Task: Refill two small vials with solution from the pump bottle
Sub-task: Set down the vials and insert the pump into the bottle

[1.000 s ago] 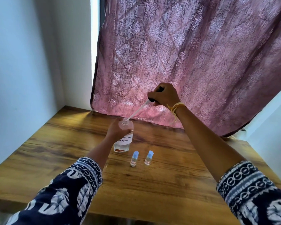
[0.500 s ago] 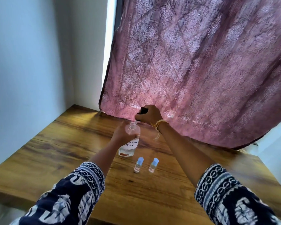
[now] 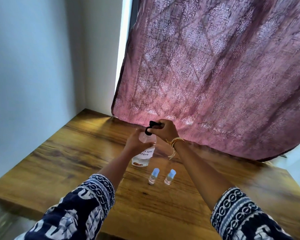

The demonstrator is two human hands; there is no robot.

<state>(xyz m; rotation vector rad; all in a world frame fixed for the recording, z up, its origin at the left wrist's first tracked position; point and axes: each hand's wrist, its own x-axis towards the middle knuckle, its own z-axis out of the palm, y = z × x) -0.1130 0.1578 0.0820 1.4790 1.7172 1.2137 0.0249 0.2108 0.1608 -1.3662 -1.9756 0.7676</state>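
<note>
A clear pump bottle (image 3: 143,155) with a white handwritten label stands on the wooden table (image 3: 76,153). My left hand (image 3: 136,141) is wrapped around its upper body. My right hand (image 3: 164,129) grips the black pump head (image 3: 150,128), which sits on the bottle's neck. In front of the bottle stand two small clear vials with light blue caps, one on the left (image 3: 153,176) and one on the right (image 3: 170,177), both upright and capped.
A pink patterned curtain (image 3: 215,75) hangs behind the table, its hem touching the tabletop just beyond my hands. A pale wall (image 3: 33,66) borders the table on the left. The table's front edge runs below my sleeves.
My right hand has lowered the pump head with its dip tube down into the bottle; the pump now sits on the neck. My left hand has kept hold of the bottle.
</note>
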